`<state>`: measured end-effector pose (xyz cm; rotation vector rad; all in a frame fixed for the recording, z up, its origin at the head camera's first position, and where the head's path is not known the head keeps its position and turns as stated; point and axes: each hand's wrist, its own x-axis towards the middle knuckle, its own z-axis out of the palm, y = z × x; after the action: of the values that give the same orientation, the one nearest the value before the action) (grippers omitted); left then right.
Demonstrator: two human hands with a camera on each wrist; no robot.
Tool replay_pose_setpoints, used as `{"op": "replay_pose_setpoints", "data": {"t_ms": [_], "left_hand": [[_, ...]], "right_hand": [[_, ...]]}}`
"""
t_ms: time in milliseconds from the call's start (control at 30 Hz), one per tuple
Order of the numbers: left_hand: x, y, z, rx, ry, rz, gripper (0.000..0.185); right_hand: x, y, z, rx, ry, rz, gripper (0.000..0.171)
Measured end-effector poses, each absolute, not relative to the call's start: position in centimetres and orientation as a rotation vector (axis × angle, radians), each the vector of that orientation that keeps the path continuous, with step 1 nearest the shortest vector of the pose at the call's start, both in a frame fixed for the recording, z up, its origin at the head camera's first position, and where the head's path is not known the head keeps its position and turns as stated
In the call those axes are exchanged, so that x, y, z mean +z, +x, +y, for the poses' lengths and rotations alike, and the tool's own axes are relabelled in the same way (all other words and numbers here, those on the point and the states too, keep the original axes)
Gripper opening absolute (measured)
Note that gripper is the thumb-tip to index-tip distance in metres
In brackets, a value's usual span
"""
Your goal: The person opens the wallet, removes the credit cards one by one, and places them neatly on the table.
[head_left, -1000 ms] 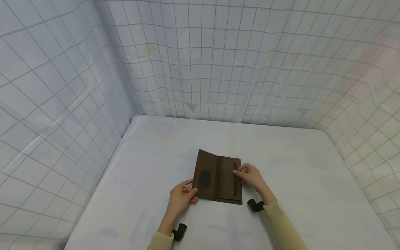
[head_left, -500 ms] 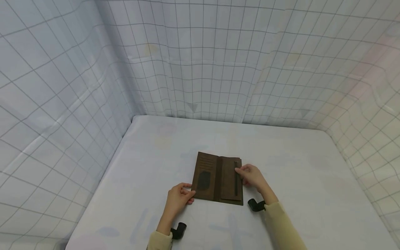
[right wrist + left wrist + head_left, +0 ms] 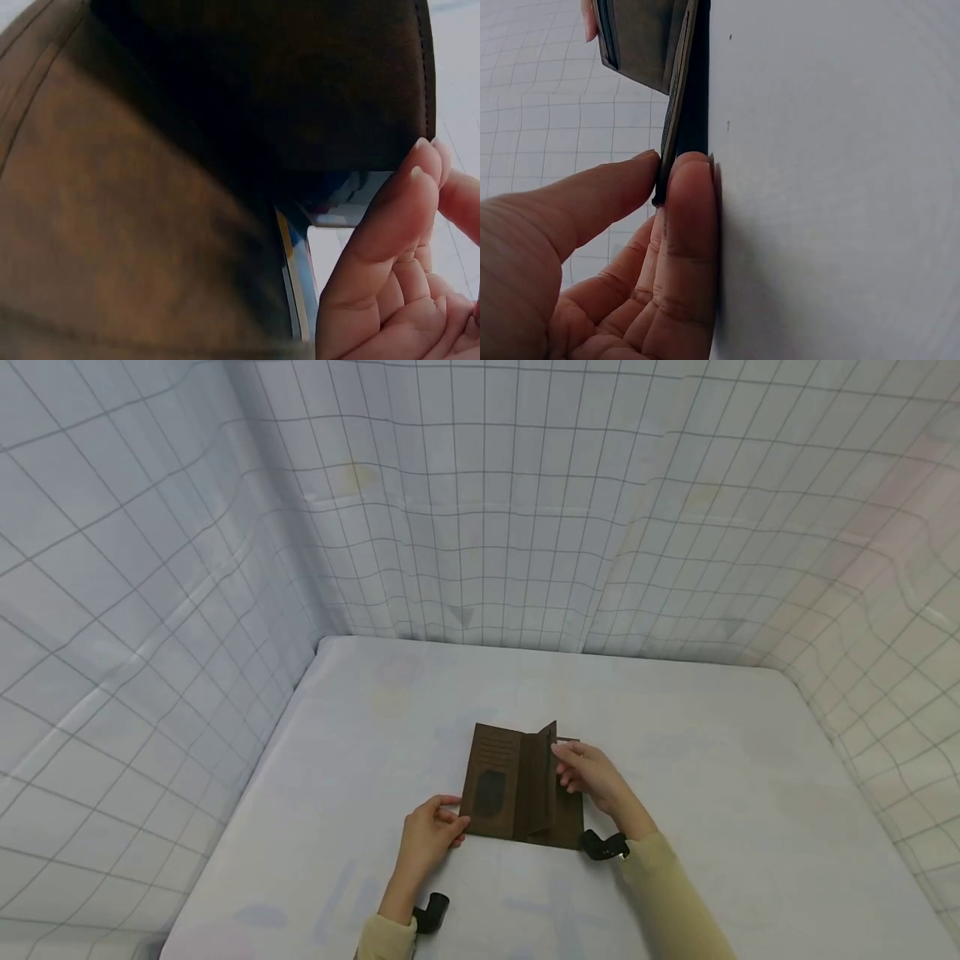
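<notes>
A long brown leather wallet (image 3: 495, 753) lies spread open on the table. Its left panel has card slots and a dark oval window. My left hand (image 3: 429, 837) pinches this panel's lower left edge, thumb on top and fingers beneath, as the left wrist view shows at the wallet's corner (image 3: 667, 169). My right hand (image 3: 596, 779) pinches the edge of the zipped inner flap (image 3: 546, 793), which stands raised from the right panel. Close up in the right wrist view, glossy card-like pieces (image 3: 349, 196) show beneath the stitched flap (image 3: 345, 82).
A white patterned cloth covers the table (image 3: 375, 735). Grid-lined white curtains (image 3: 480, 527) hang behind it and at both sides. Each wrist wears a small black camera, one at the left sleeve (image 3: 432, 913) and one at the right cuff (image 3: 602, 845).
My right hand has moved left and swung the inner flap up from the right panel. The left panel, tilted up a second ago, has come down lower with my left hand still on it.
</notes>
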<state>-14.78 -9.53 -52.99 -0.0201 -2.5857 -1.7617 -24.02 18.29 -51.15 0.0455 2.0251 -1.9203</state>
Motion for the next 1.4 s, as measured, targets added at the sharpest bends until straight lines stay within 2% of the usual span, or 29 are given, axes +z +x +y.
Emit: {"op": "replay_pose_setpoints", "data": {"t_ms": [233, 367, 533, 633, 733, 933, 1100, 1400], "left_hand": [[-53.1, -14.7, -9.0, -1.580, -0.043, -2.586, 0.035], [-53.0, -14.6, -7.5, -1.488, -0.156, -2.591, 0.044], [-52.7, -14.6, -5.2, -1.585, -0.330, -2.638, 0.054], [-52.4, -14.9, -4.3, -1.631, -0.364, -2.624, 0.054], [-52.2, -15.3, -4.0, -1.662, -0.353, -2.576, 0.045], [-52.7, -15.3, -5.0, -1.534, -0.292, -2.602, 0.035], [-53.1, -15.4, -5.8, -1.514, -0.252, -2.614, 0.036], [-53.2, -15.0, -6.0, -1.452, -0.160, -2.662, 0.042]], "right_hand": [[-50.9, -24.5, 16.8, -1.936, 0.016, 1.955, 0.043], [-50.7, -24.8, 15.6, -1.917, 0.007, 1.953, 0.039], [-49.6, -24.5, 14.5, -1.844, 0.023, 2.024, 0.033], [-48.4, -23.9, 13.9, -1.800, -0.016, 2.086, 0.030], [-47.7, -23.2, 13.6, -1.742, -0.058, 2.138, 0.027], [-49.6, -23.0, 14.3, -1.716, -0.114, 2.153, 0.029], [-52.0, -23.6, 15.0, -1.760, -0.112, 2.134, 0.034], [-52.8, -23.7, 15.1, -1.753, -0.124, 2.143, 0.036]]}}
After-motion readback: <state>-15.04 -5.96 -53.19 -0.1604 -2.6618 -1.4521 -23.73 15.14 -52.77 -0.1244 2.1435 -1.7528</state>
